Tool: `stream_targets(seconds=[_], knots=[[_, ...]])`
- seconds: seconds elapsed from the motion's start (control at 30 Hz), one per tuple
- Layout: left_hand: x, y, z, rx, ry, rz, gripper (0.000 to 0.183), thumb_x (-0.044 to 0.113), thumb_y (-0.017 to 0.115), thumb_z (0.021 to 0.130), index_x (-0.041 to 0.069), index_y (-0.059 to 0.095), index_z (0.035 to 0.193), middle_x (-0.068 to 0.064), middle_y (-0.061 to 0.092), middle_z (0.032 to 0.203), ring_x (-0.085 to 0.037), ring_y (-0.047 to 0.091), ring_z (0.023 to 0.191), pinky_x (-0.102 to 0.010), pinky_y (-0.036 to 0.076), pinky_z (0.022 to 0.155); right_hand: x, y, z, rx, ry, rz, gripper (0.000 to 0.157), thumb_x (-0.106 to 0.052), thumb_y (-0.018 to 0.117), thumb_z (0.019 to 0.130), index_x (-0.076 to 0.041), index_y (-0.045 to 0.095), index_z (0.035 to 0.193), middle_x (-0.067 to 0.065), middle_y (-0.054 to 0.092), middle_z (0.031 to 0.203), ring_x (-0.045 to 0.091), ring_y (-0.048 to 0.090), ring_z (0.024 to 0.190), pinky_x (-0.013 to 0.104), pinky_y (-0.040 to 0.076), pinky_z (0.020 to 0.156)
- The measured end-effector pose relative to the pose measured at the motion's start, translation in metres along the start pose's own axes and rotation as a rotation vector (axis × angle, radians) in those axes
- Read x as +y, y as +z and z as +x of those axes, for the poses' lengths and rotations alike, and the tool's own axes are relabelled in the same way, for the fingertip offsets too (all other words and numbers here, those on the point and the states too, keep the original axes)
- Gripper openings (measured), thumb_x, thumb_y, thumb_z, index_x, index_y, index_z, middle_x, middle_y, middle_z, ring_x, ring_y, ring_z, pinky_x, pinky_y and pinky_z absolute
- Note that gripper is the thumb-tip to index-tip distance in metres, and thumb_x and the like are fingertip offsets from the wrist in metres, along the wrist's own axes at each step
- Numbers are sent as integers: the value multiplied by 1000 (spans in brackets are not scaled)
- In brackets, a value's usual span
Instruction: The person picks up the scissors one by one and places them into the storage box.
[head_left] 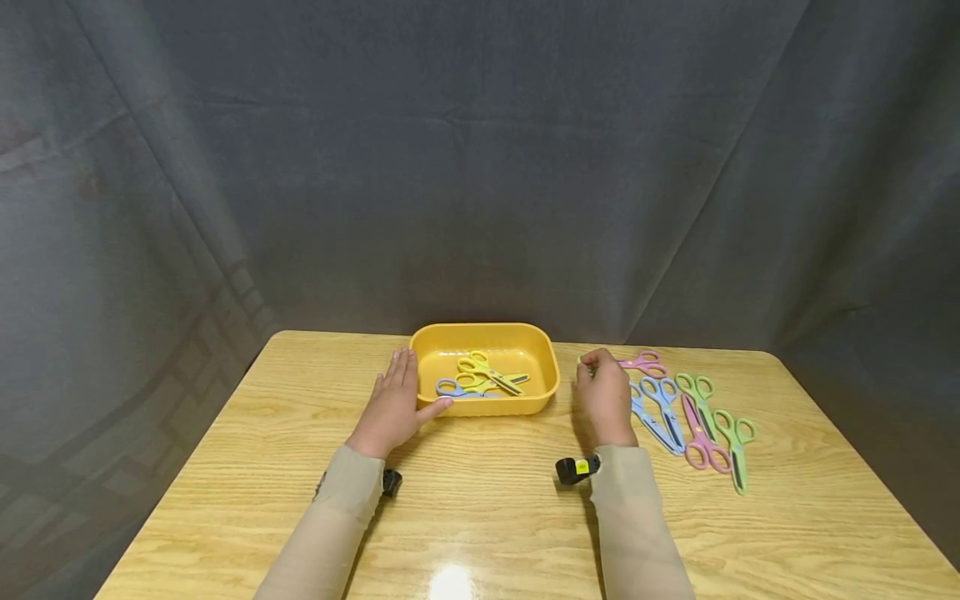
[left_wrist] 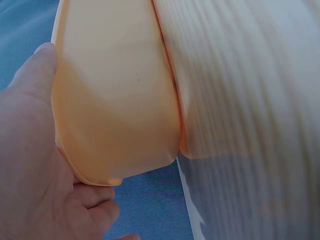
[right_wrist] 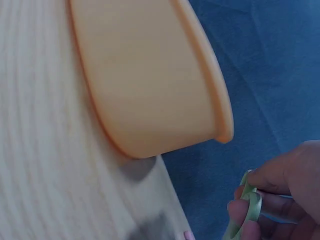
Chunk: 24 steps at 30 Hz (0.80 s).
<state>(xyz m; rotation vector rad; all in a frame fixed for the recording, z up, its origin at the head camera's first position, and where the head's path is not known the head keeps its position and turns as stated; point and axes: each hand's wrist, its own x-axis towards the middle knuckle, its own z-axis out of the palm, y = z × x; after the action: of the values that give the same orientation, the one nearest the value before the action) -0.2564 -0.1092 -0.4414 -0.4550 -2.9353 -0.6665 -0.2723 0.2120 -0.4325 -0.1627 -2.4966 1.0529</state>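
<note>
On the counter (head_left: 487, 487), toward its far edge, stands a yellow-orange tray (head_left: 495, 407), with the left hand (head_left: 390, 404) at its left end; that hand's grip is spread, the fingers fairly straight against the end wall and the thumb lying along the near rim. Inside the tray lie an upper yellow pair of scissors (head_left: 491, 374), crossing a lower yellow pair (head_left: 487, 386), and blue-handled scissors (head_left: 471, 394) close to the near wall, partly hidden by it. Just beyond the tray's right end, the right hand (head_left: 606, 400) has its grip closed, thumb and fingers pinching pale green scissors (right_wrist: 254, 206) by the handles; the right wrist view shows the loops, while the blades are out of sight. To the right of that hand, more scissors lie flat: a far pink pair (head_left: 641, 363), partly covered by the hand; two blue pairs (head_left: 670, 414) side by side, blades toward the person; a near pink pair (head_left: 699, 433) with its handles toward the person; and two green pairs (head_left: 737, 454) with their handles facing away. Grey cloth (head_left: 480, 167) hangs behind the counter.
</note>
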Motion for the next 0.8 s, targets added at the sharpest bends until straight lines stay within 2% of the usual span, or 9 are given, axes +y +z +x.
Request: stream_targets(seconds=[0.2,0.33,0.47,0.63,0.8], knots=[[-1,1,0,5,4,-5,106,59,61,95,-14,14,156,-30,10,164,-43,7,153,-64,17,118,-5,-5,2,-5,32,22,20,-7,61,96,5,64,111,24,70,105,40,66,96,53,51,81],[-3,2,1,1,2,0,106,60,60,95,-13,13,156,-29,10,165,-42,7,154,-63,17,118,-5,-9,2,27,10,26,20,-3,67,92,6,66,110,25,71,107,42,67,99,55,51,83],[-3,3,1,0,3,3,107,61,60,95,-12,13,156,-29,10,165,-42,7,154,-63,17,118,-7,-14,2,100,-27,32,18,-1,67,94,7,69,110,27,71,107,43,67,95,55,51,79],[-3,3,1,-1,2,-2,107,62,60,95,-12,13,156,-29,10,165,-42,7,154,-63,17,118,-10,-21,3,210,-61,23,17,-5,65,97,7,71,109,25,72,106,40,68,82,52,49,67],[-3,2,1,-4,0,-9,107,62,60,95,-12,13,156,-29,9,165,-42,6,154,-63,16,119,-13,-28,4,291,-75,42,17,-5,67,96,8,71,106,26,73,103,40,67,79,50,47,69]])
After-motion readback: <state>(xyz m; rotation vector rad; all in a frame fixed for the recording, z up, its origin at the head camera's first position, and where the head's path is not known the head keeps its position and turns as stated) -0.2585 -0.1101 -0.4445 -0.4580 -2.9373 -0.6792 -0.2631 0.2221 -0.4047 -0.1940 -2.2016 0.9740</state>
